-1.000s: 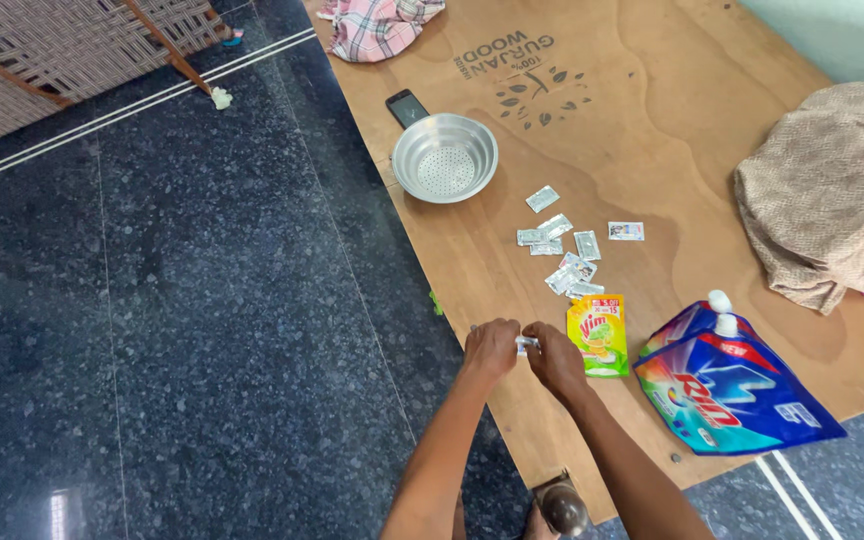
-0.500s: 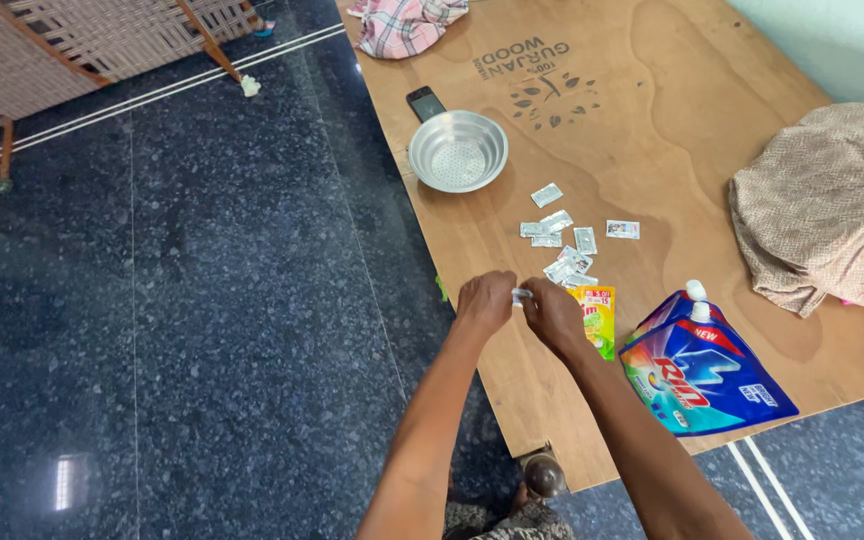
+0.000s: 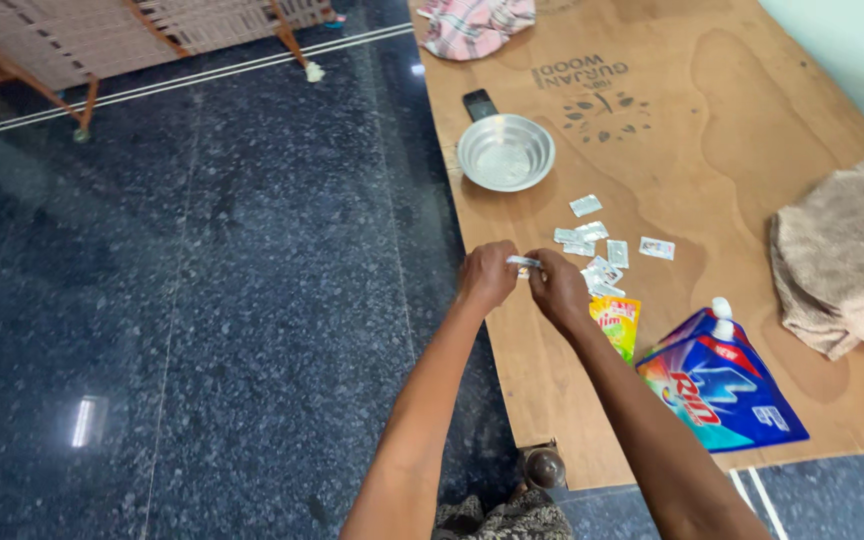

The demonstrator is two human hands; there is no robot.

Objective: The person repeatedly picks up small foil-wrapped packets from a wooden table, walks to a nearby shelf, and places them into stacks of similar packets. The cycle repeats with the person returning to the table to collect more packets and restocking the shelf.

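Sachet (image 3: 523, 262) still between both hands

1. Plywood board (image 3: 752, 120), laid flat on dark polished stone floor (image 3: 202, 300).
2. Carried on the board: steel bowl (image 3: 505, 152), black phone (image 3: 479, 103) just beside it, scattered small silver sachets (image 3: 594, 250), yellow sachet (image 3: 617, 322), blue detergent pouch (image 3: 722, 385), beige towel (image 3: 847, 260), checked cloth (image 3: 477, 22).
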